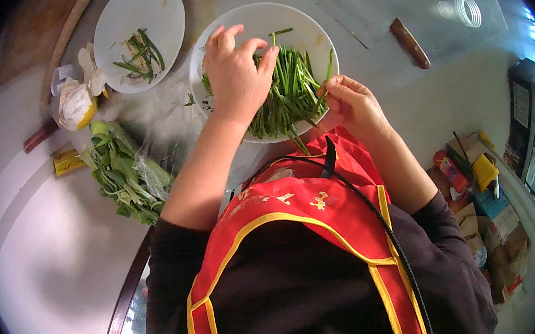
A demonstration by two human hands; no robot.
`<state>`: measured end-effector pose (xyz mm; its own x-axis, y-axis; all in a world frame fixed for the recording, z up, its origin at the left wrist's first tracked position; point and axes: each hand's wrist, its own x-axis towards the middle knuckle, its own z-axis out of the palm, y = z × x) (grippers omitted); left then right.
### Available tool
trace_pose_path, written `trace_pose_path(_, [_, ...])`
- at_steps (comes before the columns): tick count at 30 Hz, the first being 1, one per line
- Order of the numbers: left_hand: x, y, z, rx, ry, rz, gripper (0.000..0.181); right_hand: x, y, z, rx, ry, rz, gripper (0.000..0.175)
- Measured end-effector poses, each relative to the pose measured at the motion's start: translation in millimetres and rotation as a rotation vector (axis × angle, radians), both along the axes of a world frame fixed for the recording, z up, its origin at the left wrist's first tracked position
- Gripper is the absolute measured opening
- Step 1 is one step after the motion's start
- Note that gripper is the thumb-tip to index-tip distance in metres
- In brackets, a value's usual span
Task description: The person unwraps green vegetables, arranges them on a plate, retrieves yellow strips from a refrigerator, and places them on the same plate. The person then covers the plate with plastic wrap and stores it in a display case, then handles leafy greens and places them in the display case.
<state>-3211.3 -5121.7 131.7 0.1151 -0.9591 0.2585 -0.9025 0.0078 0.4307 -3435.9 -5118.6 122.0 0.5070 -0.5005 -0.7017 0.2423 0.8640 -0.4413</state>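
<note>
A white bowl (256, 11) stands on the table before me, with a bundle of cut green stalks (288, 86), perhaps garlic chives, lying in it. Over the bowl's left part is my left hand (242, 64), its fingers apart and nothing seen between them; its palm side is hidden. At the bowl's right rim, my right hand (348, 97) pinches a green stalk (330, 65) between thumb and fingers. Some leaf tips hang over the near rim towards my red apron (276, 200).
Left of the bowl are a white plate (158, 7) with green scraps, leafy greens (126, 172) in clear plastic and a peeled yellow-skinned fruit (77, 106). To the right lie a wooden handle (409, 44) and a clear plastic ring (468, 12). A box of packages (485, 171) stands lower right.
</note>
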Motion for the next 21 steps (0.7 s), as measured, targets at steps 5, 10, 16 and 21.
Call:
trace_pose_path(5, [1, -13, -14, 0.245, -0.002, 0.071, 0.020, -6, 3, -8, 0.006, -0.011, -0.134, 0.011])
trace_pose_path(10, [4, -4, -8, 0.272, -0.103, 0.035, 0.019, -25, 10, -9, -0.002, 0.119, -0.264, 0.008])
trace_pose_path(16, [2, -10, -2, 0.190, 0.056, -0.289, 0.036, -39, 16, -20, -0.067, 0.112, -0.230, 0.007])
trace_pose_path(21, [3, 1, -1, 0.349, 0.213, -0.380, 0.047, -42, 28, -13, -0.255, 0.370, -0.017, 0.010])
